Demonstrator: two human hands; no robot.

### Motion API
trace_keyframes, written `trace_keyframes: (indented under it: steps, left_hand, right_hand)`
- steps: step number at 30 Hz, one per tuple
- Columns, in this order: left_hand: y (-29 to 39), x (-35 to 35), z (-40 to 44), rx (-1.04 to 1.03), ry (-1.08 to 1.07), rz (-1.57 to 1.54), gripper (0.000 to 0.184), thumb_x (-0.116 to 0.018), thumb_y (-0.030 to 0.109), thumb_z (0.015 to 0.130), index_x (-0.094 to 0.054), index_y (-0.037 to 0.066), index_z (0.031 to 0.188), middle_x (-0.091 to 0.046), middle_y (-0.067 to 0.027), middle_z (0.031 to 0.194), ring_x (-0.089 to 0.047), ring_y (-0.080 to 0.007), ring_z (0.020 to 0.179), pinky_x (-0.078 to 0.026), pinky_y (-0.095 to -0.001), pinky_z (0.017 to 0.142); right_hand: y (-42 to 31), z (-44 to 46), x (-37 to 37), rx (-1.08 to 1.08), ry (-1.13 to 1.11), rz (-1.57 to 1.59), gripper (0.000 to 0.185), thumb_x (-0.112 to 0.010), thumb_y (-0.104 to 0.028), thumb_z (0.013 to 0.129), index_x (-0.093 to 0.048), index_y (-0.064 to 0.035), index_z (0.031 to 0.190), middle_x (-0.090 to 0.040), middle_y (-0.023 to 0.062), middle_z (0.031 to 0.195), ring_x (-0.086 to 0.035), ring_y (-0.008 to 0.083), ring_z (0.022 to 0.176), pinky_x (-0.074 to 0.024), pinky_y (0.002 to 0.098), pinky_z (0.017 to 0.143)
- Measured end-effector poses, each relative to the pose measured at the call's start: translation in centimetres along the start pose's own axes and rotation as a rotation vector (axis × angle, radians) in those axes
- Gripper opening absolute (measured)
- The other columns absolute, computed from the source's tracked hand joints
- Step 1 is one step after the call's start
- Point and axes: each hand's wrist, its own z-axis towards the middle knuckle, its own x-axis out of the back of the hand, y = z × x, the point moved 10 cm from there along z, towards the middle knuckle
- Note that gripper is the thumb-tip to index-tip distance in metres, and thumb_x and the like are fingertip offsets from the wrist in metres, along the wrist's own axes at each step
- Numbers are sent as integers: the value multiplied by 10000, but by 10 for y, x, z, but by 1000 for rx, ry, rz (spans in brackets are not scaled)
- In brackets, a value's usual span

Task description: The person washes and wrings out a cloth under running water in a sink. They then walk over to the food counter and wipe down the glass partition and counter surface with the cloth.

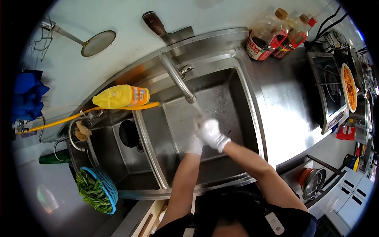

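Note:
Over the larger steel sink basin (237, 100) my two hands are together in white gloves. My right hand (212, 133) is curled closed at the fingers of my left hand, right below the stream of water (199, 109) from the tap (177, 79). Whatever lies inside its fingers, if anything, is hidden. My left hand (195, 144) reaches in from below, its fingers covered by the right hand and smeared by motion. Both wrists are above the basin floor, where small bits lie.
A yellow bottle (120, 96) and yellow hose (59, 123) lie across the sink's left side. Green vegetables (92, 191) fill a blue basket (106, 185). A cleaver (166, 29) rests on the back rim. Sauce bottles (266, 37) and a cooktop (329, 87) stand right.

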Motion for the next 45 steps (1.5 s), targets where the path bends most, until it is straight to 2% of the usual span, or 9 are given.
trace_keyframes:
  steps: [1,4,12,16,18,24,34,40,45]
  left_hand:
    - [1,-29,-6,-40,-100,-69,472,-348,471,940,-549,58,1054,-591,-75,961,-564,-208,922,-459,-367,852]
    - [9,-34,-16,24,799,127,382,-423,456,927,-564,112,841,-570,-32,794,-553,-187,779,-476,-353,755]
    - [156,-63,-57,-177,447,-96,432,-412,379,958,-362,197,570,-424,67,556,-460,-125,591,-450,-379,711]
    - [136,-79,-35,-71,221,-212,415,-362,409,965,-478,174,643,-499,26,599,-523,-167,669,-461,-412,795]
    - [119,-115,-35,-150,582,107,396,-357,353,969,-443,142,645,-508,-3,628,-514,-158,682,-437,-354,759]
    - [84,-67,-6,-100,580,108,352,-374,368,966,-492,120,746,-538,-15,747,-533,-214,787,-455,-376,820]
    - [177,-44,-65,-399,897,243,281,-462,395,931,-548,128,919,-584,-75,945,-576,-222,937,-494,-455,843]
    - [64,19,-73,484,891,507,1078,-506,689,768,15,4,1419,-195,-290,1416,-280,-490,1264,-249,-690,942]
    - [4,-22,-1,416,385,196,578,-460,478,903,-520,-50,1130,-619,-204,1010,-584,-283,997,-452,-411,909]
  right_hand:
    - [-6,-1,-9,24,-53,-53,261,-533,-298,818,-662,-92,723,-608,177,663,-610,328,592,-483,428,537]
    - [48,26,-33,-134,-247,-177,341,-529,-354,835,-670,-73,701,-602,200,645,-610,372,641,-497,432,647]
    - [219,19,-25,-822,150,709,515,-599,-446,839,-651,60,917,-666,212,836,-650,302,833,-481,363,747]
    - [190,16,-16,-611,124,454,548,-629,-433,823,-613,76,1026,-662,179,904,-618,217,838,-469,311,746]
    - [181,5,-23,-715,-12,651,531,-690,-371,775,-591,69,1057,-636,223,929,-613,302,910,-458,357,821]
    - [70,-7,-33,-63,-206,463,1202,-868,-404,470,-201,-73,1414,-177,245,1426,-250,416,1286,-278,424,1067]
    - [77,5,-54,-466,-406,1009,256,-595,56,738,-609,-12,984,-604,3,831,-546,113,771,-444,239,743]
    - [59,20,-15,-200,-236,572,295,-594,-4,686,-598,8,981,-619,149,842,-593,280,773,-460,305,748]
    - [14,-13,5,121,-145,285,447,-574,-25,633,-568,-32,1081,-570,205,1042,-506,362,1046,-369,395,956]
